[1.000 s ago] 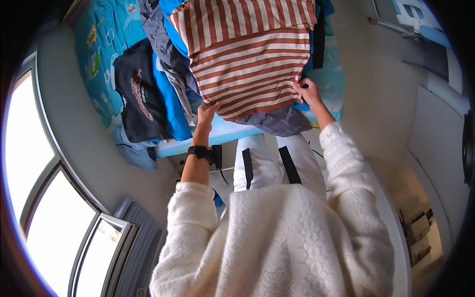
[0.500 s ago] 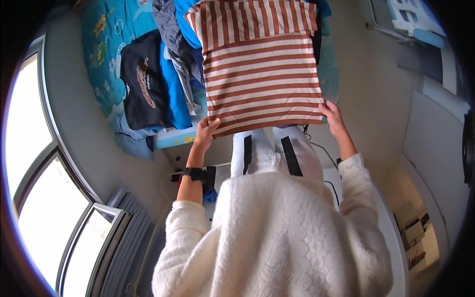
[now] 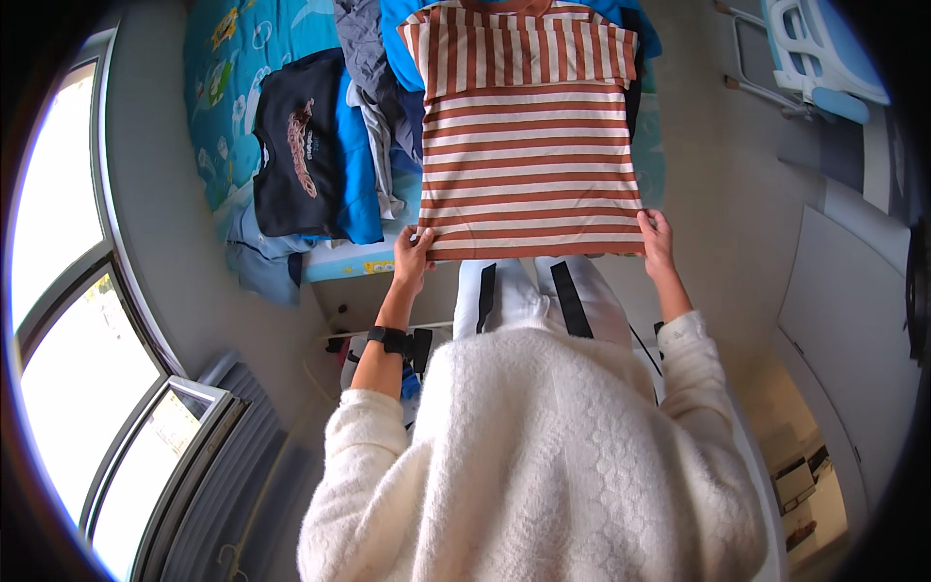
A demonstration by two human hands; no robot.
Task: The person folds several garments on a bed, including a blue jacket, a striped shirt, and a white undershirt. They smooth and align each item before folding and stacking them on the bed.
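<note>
A brown-and-white striped T-shirt (image 3: 531,165) is spread out in front of me, its sleeves folded in across the top and its collar at the far end. My left hand (image 3: 411,254) pinches the near left corner of the hem, thumb on top. At the near right corner, my right hand (image 3: 658,241) grips the hem the same way. The hem is stretched between them, above my white trousers (image 3: 519,296) with black stripes. Blue cloth (image 3: 405,60) shows from under the shirt's far left edge. My fingers under the fabric are partly hidden.
Left of the shirt lies a folded black printed top (image 3: 296,145) on blue cloth. Grey clothing (image 3: 365,58) is heaped beside it. All rest on a bed with a teal patterned sheet (image 3: 218,131). An open window (image 3: 145,436) is at left, a light-blue chair (image 3: 819,58) at far right.
The view has shifted slightly. The striped shirt's hem, tilted before, now runs nearly level, and its collar shows more at the far end. Both hands keep hold of the corners.
</note>
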